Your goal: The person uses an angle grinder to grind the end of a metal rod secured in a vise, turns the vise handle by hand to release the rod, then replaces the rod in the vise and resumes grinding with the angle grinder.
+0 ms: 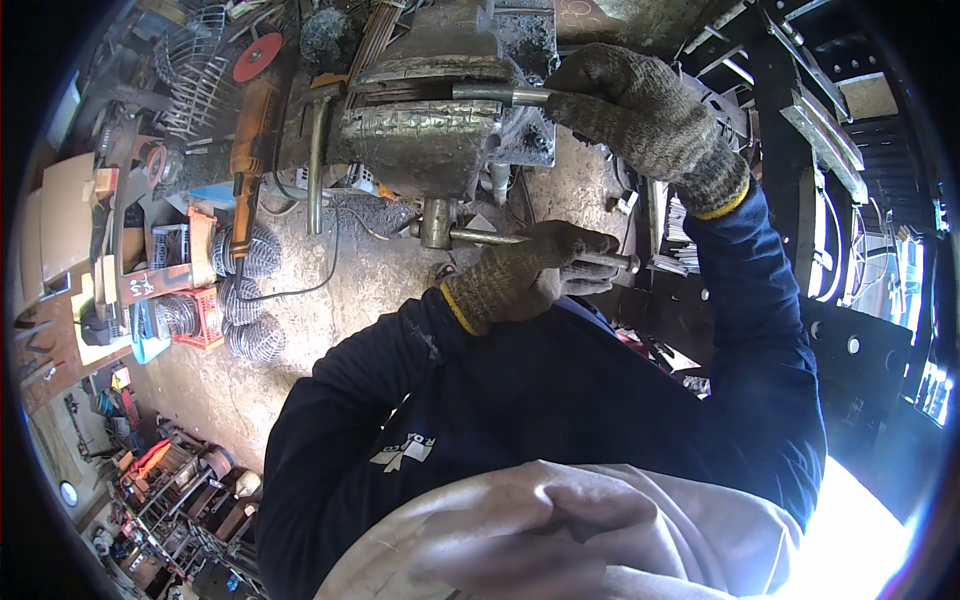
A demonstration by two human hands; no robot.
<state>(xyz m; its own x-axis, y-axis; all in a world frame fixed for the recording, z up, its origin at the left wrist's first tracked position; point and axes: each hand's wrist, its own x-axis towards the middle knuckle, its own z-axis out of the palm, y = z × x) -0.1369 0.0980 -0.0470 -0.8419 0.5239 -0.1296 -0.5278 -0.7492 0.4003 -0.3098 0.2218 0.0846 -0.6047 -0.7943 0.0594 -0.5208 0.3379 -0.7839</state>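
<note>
A large, worn metal bench vise (420, 140) sits at the top middle, its jaws running left to right. Between the jaws lies one end of a grey metal rod (500, 95). My right hand (635, 115), in a grey-brown knit glove with a yellow cuff, is closed around the rod's other end at the right of the jaws. Below, my left hand (535, 272), gloved alike, wraps the vise's handle bar (485, 237), which passes through the screw head (436, 224). The bar's far end shows beyond my fingers.
Left of the vise lie a hammer (318, 160) and an orange power tool (256, 140), near a red disc (257, 57). Wire coils (250, 250) and a red crate (205, 318) stand farther left. Dark metal frames (825, 140) rise at the right. A black cable (320, 285) crosses the floor.
</note>
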